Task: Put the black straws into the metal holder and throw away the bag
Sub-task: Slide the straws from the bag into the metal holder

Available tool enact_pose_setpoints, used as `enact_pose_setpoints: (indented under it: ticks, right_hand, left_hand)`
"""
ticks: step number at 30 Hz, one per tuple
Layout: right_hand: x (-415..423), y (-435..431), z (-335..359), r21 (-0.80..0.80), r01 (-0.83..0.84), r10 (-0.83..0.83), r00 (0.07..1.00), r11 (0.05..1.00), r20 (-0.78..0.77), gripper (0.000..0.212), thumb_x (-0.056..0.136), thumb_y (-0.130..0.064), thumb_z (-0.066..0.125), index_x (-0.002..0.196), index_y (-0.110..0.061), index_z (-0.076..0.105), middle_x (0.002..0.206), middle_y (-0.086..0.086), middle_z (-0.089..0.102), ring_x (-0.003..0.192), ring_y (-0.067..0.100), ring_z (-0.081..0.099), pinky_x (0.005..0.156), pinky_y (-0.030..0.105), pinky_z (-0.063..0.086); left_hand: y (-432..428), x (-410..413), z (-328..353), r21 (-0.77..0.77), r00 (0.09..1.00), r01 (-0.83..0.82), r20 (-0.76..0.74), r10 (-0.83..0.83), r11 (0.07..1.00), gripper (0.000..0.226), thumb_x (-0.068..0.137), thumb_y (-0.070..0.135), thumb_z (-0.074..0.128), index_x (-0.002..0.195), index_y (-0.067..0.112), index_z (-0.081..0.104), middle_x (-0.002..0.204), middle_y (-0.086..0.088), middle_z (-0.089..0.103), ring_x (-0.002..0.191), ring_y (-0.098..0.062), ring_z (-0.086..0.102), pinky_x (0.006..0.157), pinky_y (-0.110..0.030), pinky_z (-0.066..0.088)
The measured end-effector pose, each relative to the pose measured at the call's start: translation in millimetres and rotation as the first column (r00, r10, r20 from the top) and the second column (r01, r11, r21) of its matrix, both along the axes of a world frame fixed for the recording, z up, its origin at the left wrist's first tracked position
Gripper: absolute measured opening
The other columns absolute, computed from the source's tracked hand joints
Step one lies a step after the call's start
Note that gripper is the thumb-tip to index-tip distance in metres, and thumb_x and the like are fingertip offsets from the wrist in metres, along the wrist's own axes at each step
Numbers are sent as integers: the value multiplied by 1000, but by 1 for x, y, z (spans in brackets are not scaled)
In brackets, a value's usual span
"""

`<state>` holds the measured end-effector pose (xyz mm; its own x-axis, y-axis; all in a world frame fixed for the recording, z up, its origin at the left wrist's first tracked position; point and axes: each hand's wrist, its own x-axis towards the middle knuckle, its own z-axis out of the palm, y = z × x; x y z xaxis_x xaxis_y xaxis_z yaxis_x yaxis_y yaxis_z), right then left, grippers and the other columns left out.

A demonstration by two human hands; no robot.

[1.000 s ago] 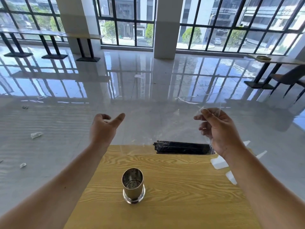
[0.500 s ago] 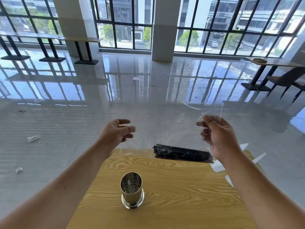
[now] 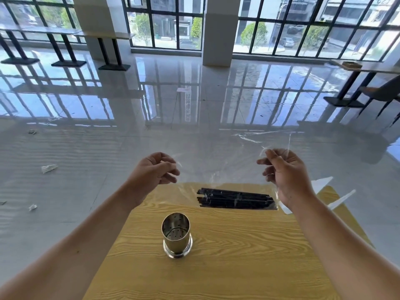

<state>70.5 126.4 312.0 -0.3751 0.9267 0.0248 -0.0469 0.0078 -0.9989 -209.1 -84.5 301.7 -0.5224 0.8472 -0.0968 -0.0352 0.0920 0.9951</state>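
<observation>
The black straws [image 3: 237, 199] are seen lying in a flat bundle near the far edge of the desk [image 3: 238, 256], toward its far right corner, inside the lower end of a clear bag [image 3: 244, 169]. The bag is held up above them. Its right top edge is pinched between the thumb and fingers of the right hand [image 3: 285, 172], as in the earlier frames. The left hand [image 3: 154, 172], which was raised well to the left and empty a second ago, has been brought in toward the bag; its fingers are now curled together at the bag's left edge, though whether the film is actually gripped cannot be told. The metal holder [image 3: 176, 234] is left standing upright and empty near the middle of the desk, nearer than the straws and apart from them.
</observation>
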Motion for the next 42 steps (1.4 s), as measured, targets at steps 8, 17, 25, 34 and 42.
enact_pose_setpoints:
  ticks: [8, 17, 25, 34, 42]
  right_hand:
    - [-2, -5, -14, 82, -17, 7, 993, 997, 119, 10, 108, -17, 63, 103, -13, 71, 80, 3, 81, 53, 10, 62, 46, 22, 48]
    - [-3, -10, -21, 119, -57, 30, 975, 991, 221, 14, 107, -14, 64, 110, -2, 71, 83, 7, 80, 59, 21, 59, 55, 34, 46]
    - [-16, -9, -25, 194, -132, 67, 949, 972, 309, 10, 106, -14, 66, 100, -10, 73, 80, 1, 81, 52, 10, 60, 48, 21, 49]
    - [-61, -18, -12, 348, -254, 67, 880, 903, 470, 14, 104, -23, 70, 91, -27, 72, 79, -12, 81, 50, 6, 64, 52, 31, 56]
    - [-106, -42, 9, 428, -375, 80, 821, 822, 566, 16, 103, -23, 70, 88, -29, 68, 74, -6, 78, 53, -6, 64, 58, 30, 54]
  left_hand:
    - [-9, 1, -48, -86, 987, -135, 75, 142, 987, 6, 100, 19, 67, 93, 19, 67, 81, -2, 79, 69, -15, 75, 69, -31, 54]
    - [-20, 15, -81, -154, 974, -180, 113, 198, 972, 6, 101, 19, 66, 97, 14, 67, 83, -6, 79, 67, -17, 72, 62, -27, 56]
    - [-31, 18, -101, -223, 963, -183, 153, 220, 958, 9, 102, 22, 64, 101, 13, 68, 88, -8, 80, 71, -18, 73, 68, -31, 55]
    - [-37, 18, -128, -313, 907, -276, 229, 354, 909, 12, 102, 23, 62, 109, 14, 67, 84, -3, 80, 72, -18, 73, 72, -36, 56]
    - [-45, 14, -147, -410, 849, -324, 272, 453, 853, 16, 102, 26, 62, 113, 15, 63, 95, -6, 79, 76, -18, 75, 69, -36, 55]
